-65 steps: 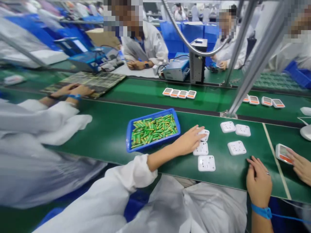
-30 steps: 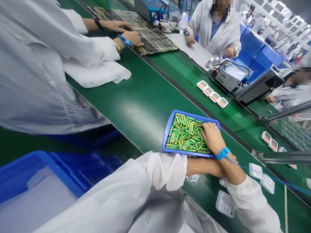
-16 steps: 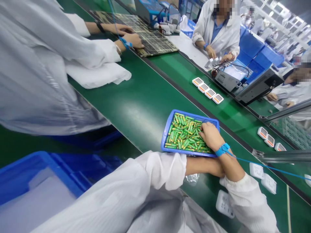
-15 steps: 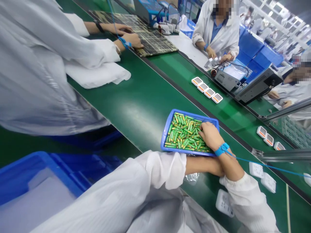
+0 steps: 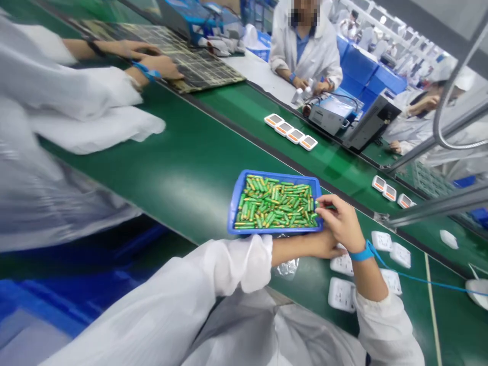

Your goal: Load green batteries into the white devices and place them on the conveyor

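Note:
A blue tray (image 5: 237, 203) full of green-and-gold batteries (image 5: 276, 203) sits on the green bench in front of me. At the tray's right rim, my right hand (image 5: 341, 221), with a blue wrist strap, has its fingers pinched together on what looks like a green battery. My left hand (image 5: 326, 245) reaches across below the tray and under my right hand. Its fingers are mostly hidden, close to a white plastic device (image 5: 342, 264) that they seem to touch. Another white device (image 5: 341, 295) lies just below that one.
Several white devices with screens (image 5: 284, 128) stand in a row beyond the dark strip. More white devices (image 5: 400, 254) lie to the right. A clear plastic bag (image 5: 287, 268) lies below the tray. Co-workers sit left and opposite. A metal frame bar (image 5: 438, 208) juts in at right.
My right hand has moved out of the battery pile to beyond the tray's right rim. My left hand has come into view near a white device. The view has shifted rightward.

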Tool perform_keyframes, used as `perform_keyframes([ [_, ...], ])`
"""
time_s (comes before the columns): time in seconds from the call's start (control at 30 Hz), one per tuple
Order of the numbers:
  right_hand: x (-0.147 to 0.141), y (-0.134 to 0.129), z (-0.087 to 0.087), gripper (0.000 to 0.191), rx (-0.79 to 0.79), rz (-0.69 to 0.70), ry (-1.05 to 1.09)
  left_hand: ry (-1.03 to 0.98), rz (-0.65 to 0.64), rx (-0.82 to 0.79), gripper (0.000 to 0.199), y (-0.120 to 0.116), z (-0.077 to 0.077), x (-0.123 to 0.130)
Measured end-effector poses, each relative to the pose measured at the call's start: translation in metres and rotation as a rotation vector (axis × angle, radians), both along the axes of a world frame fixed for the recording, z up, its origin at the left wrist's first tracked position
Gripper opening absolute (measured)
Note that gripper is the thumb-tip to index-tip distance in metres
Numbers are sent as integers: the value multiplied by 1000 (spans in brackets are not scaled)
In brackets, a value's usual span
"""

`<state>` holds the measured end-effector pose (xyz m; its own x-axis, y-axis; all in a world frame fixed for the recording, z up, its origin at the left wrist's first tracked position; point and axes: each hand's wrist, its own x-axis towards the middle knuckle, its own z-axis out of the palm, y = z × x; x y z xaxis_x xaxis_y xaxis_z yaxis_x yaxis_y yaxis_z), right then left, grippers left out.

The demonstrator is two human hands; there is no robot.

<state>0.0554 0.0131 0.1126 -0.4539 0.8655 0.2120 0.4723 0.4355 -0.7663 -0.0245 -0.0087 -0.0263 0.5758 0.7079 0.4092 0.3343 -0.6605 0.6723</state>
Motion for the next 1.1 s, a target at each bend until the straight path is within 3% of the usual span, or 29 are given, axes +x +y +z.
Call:
perform_keyframes([
  [0.07,39,-13,-3,24,-56,-145,68,11,-71,4,56,2,5,-4],
  [0.2,118,-44,-23,44,-286,-448,247,50,-91,-47,58,6,16,-11],
  [0.3,151,-64,-42,58,-527,-540,363,47,-71,-86,70,5,22,-14],
  [0.43,156,-69,-56,55,-739,-514,361,76,-59,-111,76,2,24,-15],
  [0.8,135,-33,-43,32,-796,-476,30,95,-73,-104,72,1,27,-18],
  [0.97,134,-29,-48,42,-763,-484,119,98,-71,-117,74,1,26,-18],
  [1.1,150,-48,-51,43,-564,-439,194,87,-68,-118,74,0,26,-18],
])
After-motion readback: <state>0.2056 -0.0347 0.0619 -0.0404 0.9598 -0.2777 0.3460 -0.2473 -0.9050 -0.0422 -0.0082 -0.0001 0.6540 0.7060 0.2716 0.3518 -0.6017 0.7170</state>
